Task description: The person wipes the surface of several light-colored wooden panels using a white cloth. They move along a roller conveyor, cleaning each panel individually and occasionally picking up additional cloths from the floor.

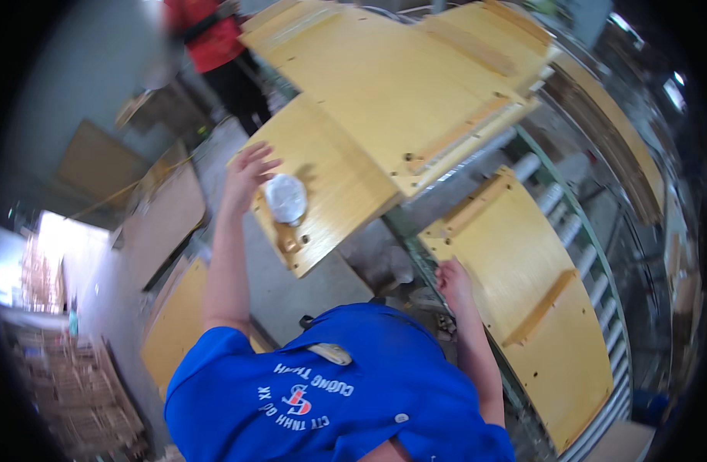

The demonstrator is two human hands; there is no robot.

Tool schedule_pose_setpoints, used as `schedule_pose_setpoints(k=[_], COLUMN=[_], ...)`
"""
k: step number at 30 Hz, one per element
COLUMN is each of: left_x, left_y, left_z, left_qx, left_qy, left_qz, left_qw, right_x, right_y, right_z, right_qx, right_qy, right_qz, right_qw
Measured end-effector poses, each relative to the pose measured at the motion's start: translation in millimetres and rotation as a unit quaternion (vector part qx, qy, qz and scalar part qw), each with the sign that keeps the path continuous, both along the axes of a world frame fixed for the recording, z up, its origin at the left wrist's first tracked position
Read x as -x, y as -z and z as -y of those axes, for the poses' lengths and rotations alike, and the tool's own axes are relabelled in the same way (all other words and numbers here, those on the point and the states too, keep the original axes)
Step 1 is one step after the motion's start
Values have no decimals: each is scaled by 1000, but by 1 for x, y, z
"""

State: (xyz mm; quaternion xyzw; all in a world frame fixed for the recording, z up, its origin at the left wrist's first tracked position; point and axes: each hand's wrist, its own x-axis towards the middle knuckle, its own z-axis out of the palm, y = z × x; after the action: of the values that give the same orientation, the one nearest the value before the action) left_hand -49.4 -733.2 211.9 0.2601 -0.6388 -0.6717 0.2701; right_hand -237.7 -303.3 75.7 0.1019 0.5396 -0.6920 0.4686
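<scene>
My left hand (255,168) is raised over the left yellow wooden panel (342,189), its fingers apart and nothing seen in them. Just beside it, a round whitish bowl-like thing (285,199) lies on the panel; its contents are too blurred to tell. Near that panel's corner sits a small wooden block (289,239). My right hand (455,286) is at the near-left edge of another yellow panel (534,289), fingers curled together. Whether it grips the edge or a small item is hidden. Two wooden strips cross this panel, which has dark holes.
A larger stack of yellow panels (392,73) lies beyond, on a green-framed roller conveyor (565,208). A person in a red top (212,38) stands at the far left. Boards (165,219) lean at left, with stacked wood (76,393) on the floor. Curved pieces (600,115) lie at right.
</scene>
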Motion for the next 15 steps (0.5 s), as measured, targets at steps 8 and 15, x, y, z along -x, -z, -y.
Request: schedule_pose_setpoints(k=[8, 15], left_x=[14, 41], left_y=[-33, -31], left_z=[-126, -167], left_qx=[233, 372], left_qy=[120, 234], left_qz=[-166, -269], left_qw=[951, 857], right_x=[-53, -54], right_y=[-67, -167], right_z=[47, 99], right_qx=[79, 102], right_qy=[-133, -160], right_qz=[-354, -563], right_qw=[922, 804])
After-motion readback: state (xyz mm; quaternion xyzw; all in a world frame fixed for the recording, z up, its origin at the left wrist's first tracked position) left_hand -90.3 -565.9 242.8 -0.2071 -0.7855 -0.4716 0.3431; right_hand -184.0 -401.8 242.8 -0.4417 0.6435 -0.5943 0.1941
